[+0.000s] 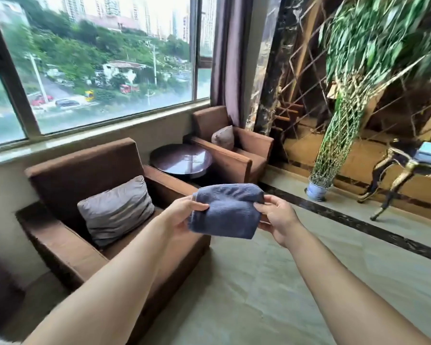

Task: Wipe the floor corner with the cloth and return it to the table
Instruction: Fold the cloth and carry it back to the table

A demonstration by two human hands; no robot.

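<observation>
A folded blue-grey cloth (228, 210) is held up in front of me at arm's length, above the floor. My left hand (184, 215) grips its left edge, and my right hand (275, 217) pinches its right edge. Beyond the cloth, between two armchairs, stands a small round dark table (181, 159) with a glossy top and nothing visible on it. The floor corner near the wall lies further back, behind the far armchair, and is mostly hidden.
A brown armchair (67, 227) with a grey cushion (117, 210) is at my left; a second armchair (234, 150) stands by the curtain (230, 56). A tall potted plant (317, 190) and an ornate-legged console (393, 175) line the right wall. Pale tiled floor (271, 282) stretches ahead.
</observation>
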